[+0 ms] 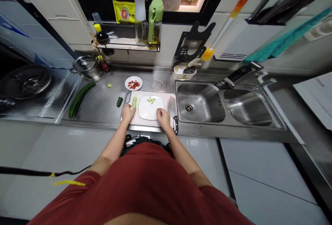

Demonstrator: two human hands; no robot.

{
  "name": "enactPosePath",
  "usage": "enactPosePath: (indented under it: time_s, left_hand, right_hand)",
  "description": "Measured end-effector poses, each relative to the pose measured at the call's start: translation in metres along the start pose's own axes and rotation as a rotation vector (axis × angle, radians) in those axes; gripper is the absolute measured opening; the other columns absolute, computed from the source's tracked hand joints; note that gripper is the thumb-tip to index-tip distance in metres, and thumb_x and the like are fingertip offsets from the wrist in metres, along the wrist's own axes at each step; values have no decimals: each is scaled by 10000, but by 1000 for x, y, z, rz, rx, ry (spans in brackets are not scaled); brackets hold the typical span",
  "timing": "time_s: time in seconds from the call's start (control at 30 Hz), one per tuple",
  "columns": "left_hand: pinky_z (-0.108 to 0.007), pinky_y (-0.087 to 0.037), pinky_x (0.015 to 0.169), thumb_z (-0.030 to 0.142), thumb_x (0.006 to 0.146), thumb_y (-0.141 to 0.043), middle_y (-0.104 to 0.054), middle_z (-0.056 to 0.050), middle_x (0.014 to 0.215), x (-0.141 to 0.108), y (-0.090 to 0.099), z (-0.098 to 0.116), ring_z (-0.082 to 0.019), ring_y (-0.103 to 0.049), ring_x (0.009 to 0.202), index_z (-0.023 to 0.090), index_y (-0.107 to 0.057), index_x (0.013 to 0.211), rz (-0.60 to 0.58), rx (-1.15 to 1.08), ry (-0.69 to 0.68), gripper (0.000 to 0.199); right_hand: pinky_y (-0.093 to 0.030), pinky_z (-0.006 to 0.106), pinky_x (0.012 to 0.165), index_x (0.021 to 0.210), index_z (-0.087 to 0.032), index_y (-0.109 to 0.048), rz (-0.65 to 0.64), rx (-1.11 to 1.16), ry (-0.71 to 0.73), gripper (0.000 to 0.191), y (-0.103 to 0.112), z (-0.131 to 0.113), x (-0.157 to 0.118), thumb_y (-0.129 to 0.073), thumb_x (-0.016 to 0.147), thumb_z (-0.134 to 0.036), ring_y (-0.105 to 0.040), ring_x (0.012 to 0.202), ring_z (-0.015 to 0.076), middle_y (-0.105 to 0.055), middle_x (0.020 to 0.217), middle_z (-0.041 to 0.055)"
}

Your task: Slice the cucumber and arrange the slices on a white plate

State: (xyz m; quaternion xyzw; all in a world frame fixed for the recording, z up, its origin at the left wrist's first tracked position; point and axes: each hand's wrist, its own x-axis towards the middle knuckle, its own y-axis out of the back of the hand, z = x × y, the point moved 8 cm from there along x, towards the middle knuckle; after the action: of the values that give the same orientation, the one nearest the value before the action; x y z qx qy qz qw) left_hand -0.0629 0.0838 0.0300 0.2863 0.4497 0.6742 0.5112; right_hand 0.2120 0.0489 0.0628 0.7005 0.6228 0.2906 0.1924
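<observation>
A white square plate [147, 113] lies on a pale cutting board [135, 122], with several green cucumber slices [151, 100] fanned near its top edge. Left of the plate, a row of overlapping cucumber slices [134, 102] lies on the board. My left hand [128, 113] is at the lower end of that row, fingers together; what they pinch, if anything, is too small to name. Over the plate's right edge is my right hand [163, 118], its fingers curled together, contents unclear. A knife with a black handle [176, 125] rests at the board's right side, partly hidden by that hand.
A cucumber stub [119, 101], a whole cucumber [81, 99] and a small plate of red pieces [140, 84] are on the steel counter. A lidded pot [89, 69] stands back left; a double sink [202, 118] is right.
</observation>
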Motion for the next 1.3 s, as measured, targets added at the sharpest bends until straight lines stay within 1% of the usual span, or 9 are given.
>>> enactPosePath:
  time_s: [0.23,0.53,0.73,0.83,0.9,1.0,1.07,1.17,1.3]
  left_hand:
    - [-300,-398,763,426,758,-615,-636,-84,916,-1,-1,1,-225,-587,875,180,-581,930,10,-10,-11,302]
    - [-249,-372,691,348,737,-624,-651,-25,839,0,1,-3,-157,-573,763,191,-582,849,16,-104,56,197]
    - [-240,-369,641,330,698,-639,-642,2,745,3,1,-8,-137,-565,682,201,-594,766,-10,-289,129,153]
    - [-229,-382,614,312,651,-672,-613,15,696,5,4,-5,-116,-547,628,191,-595,755,-24,-502,178,177]
    - [-221,-393,598,295,616,-697,-595,19,662,5,8,4,-100,-532,594,176,-595,758,-46,-712,195,212]
    - [-214,-396,575,306,554,-748,-612,4,658,3,22,29,-86,-526,579,150,-615,755,-103,-967,175,287]
    - [-202,-365,523,341,538,-769,-637,-10,687,0,34,48,-77,-513,557,146,-649,808,-164,-1048,158,354]
    - [-173,-298,454,346,552,-768,-652,-17,720,-7,55,76,-59,-489,534,147,-675,873,-232,-1135,109,389]
    - [-172,-299,433,344,598,-756,-666,-34,731,-17,79,108,-60,-492,530,137,-696,919,-275,-1158,-21,386]
  right_hand:
    - [-446,285,721,974,-182,-687,20,11,-47,312,4,6,-1,-430,875,-328,-602,748,193,-691,873,65]
    - [-444,290,724,970,-171,-690,42,30,-61,328,12,9,-1,-426,865,-336,-605,745,199,-695,871,73]
    - [-445,291,719,972,-172,-688,43,31,-73,332,13,13,-3,-425,863,-343,-605,747,201,-693,853,68]
    - [-446,291,717,965,-168,-690,44,31,-80,339,13,15,-4,-424,861,-350,-600,730,199,-684,810,64]
    - [-445,289,711,957,-166,-691,51,41,-85,340,14,14,-4,-428,859,-357,-595,712,195,-674,780,58]
    - [-443,281,687,951,-168,-689,66,89,-87,333,17,8,-1,-444,852,-371,-586,686,186,-650,727,40]
    - [-443,275,669,938,-171,-687,79,137,-95,325,22,0,4,-462,842,-385,-575,668,177,-633,701,28]
    - [-445,263,640,931,-166,-680,87,245,-117,327,31,-19,14,-501,822,-417,-543,624,152,-616,692,14]
    - [-458,250,648,948,-164,-663,72,420,-63,322,46,-58,28,-549,805,-429,-545,661,138,-626,748,20]
